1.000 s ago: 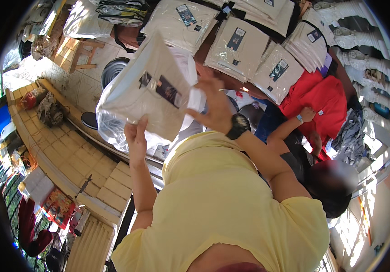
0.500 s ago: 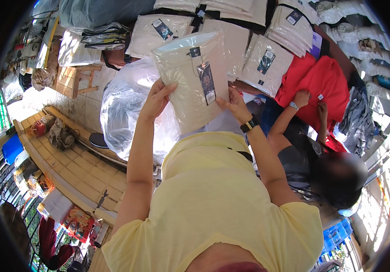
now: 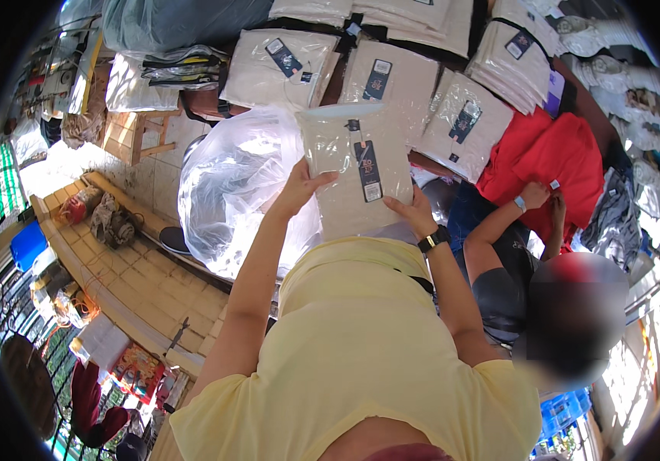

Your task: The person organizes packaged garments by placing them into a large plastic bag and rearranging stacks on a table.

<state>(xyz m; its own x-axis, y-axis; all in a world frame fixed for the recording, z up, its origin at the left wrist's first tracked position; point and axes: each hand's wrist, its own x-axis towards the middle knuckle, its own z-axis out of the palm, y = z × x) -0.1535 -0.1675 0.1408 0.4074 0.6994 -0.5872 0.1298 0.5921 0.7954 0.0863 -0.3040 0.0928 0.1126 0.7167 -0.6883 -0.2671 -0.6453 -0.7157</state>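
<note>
Between my two hands is a folded cream garment in a clear plastic bag (image 3: 337, 154), with a dark hang tag on its front. My left hand (image 3: 299, 190) grips its left edge, thumb lying across the front. At the lower right side, my right hand (image 3: 416, 213) pinches the bag with the thumb in front; its other fingers are partly hidden behind. The bag is held up in front of my waist, apart from the packed garments beyond. Just left of it is a large heap of clear plastic (image 3: 238, 192).
Stacks of similar bagged cream garments (image 3: 280, 69) cover the table ahead. On the right, a co-worker's hands (image 3: 533, 196) handle a red garment (image 3: 545, 157). A wooden stool (image 3: 126, 138) stands at left, above a tiled ledge (image 3: 138, 269) with a cloth bundle (image 3: 115, 223).
The bagged garment has come lower and closer to my body, uncovering more of the packs behind. Both hands keep their hold. The co-worker's hands have moved closer together on the red cloth.
</note>
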